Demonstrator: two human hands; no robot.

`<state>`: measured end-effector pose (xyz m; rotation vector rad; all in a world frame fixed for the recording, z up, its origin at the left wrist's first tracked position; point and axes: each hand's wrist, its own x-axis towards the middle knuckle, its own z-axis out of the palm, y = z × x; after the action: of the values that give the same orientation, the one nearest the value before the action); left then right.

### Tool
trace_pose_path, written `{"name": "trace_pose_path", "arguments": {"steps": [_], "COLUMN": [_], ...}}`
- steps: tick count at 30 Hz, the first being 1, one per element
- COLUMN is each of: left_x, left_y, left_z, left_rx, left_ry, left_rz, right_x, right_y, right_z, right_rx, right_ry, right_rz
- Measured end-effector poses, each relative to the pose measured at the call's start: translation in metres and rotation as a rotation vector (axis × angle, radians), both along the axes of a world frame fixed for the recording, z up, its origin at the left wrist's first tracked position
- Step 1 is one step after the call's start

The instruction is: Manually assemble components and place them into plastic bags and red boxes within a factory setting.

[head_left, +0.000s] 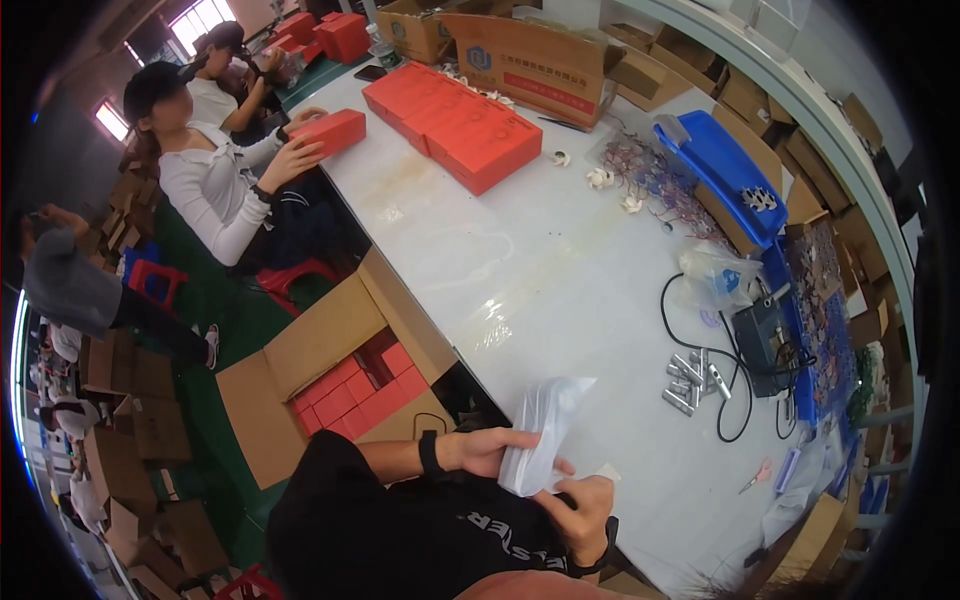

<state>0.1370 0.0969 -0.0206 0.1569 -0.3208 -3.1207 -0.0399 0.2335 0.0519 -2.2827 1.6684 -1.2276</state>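
My left hand (487, 450) is wrapped around a stack of thin, clear plastic bags (552, 425), with the thumb lying across the front. The bags stand upright over the near edge of the white table (450, 260). Below them, my right hand (585, 510) has its fingers curled, thumb and forefinger closed at the bags' lower corner. Part of that grip is hidden. To the right on the table lies a cluster of silver metal cylinders (690, 380).
An open carton (255, 420) of red boxes stands left of me. Across the table, a seated co-worker (215, 190) holds a red box (335, 133) beside a red box row (450, 125). At right are a black cabled device (762, 345), a blue tray (720, 170), wires and scissors (757, 476).
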Motion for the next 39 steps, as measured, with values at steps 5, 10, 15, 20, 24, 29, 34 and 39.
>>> {"name": "trace_pose_path", "arguments": {"steps": [5, 10, 15, 20, 24, 29, 34, 39], "left_x": [0.025, 0.029, 0.026, 0.035, 0.054, 0.082, 0.087, 0.095], "left_y": [-0.018, -0.020, -0.024, -0.058, -0.140, -0.293, -0.400, -0.437], "left_z": [0.004, 0.019, 0.027, 0.034, 0.024, 0.012, -0.019, -0.061], "left_rx": [-0.091, -0.792, -0.977, -1.238, -1.219, -0.887, -0.747, -1.088], "left_ry": [-0.227, -0.234, -0.273, -0.490, -0.857, -0.735, -0.813, -1.176], "left_rz": [-0.316, -0.268, -0.282, 0.013, 0.570, 0.830, 1.093, 1.040], "right_x": [0.008, 0.013, 0.009, -0.003, -0.006, -0.001, 0.004, 0.007], "right_y": [-0.009, -0.006, -0.006, -0.015, 0.001, 0.007, 0.007, 0.005], "right_z": [-0.001, -0.023, -0.036, -0.045, -0.063, -0.084, -0.096, -0.103], "right_rx": [0.010, -0.047, 0.016, 0.022, 0.250, 0.297, 0.301, 0.306], "right_ry": [0.097, 0.270, 0.314, 0.025, -0.176, -0.082, -0.067, -0.038], "right_rz": [0.256, 0.303, 0.260, -0.205, -0.581, -0.686, -0.724, -0.762]}}
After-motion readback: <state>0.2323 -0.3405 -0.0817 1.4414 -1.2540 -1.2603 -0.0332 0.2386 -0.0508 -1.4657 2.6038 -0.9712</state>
